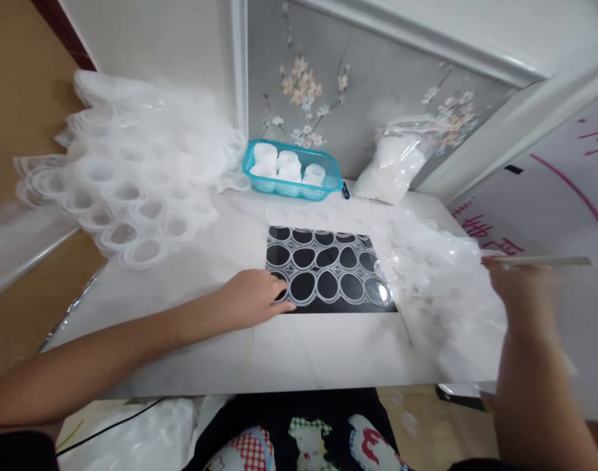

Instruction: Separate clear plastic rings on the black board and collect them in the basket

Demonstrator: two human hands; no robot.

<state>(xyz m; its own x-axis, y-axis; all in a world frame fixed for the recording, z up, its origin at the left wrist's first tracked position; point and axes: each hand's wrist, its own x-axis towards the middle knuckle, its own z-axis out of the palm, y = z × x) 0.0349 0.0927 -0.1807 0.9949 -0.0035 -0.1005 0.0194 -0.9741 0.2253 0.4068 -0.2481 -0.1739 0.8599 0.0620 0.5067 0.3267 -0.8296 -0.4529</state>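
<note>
My left hand (250, 299) lies palm down on the white table, its fingers curled over the near left corner of a clear plastic sheet of round cells (328, 269) that rests on a black mat (345, 306). My right hand (522, 288) is blurred by motion at the right; it is closed on a thin white stick (544, 261) that points right. A heap of clear plastic pieces (441, 288) lies between the mat and my right hand.
A tall stack of clear punched plastic sheets (132, 176) fills the back left. A teal basket (328, 186) with white cups stands at the back by the wall. A plastic bag of white pieces (392, 163) leans beside it. White table (279, 353) edge nearest me.
</note>
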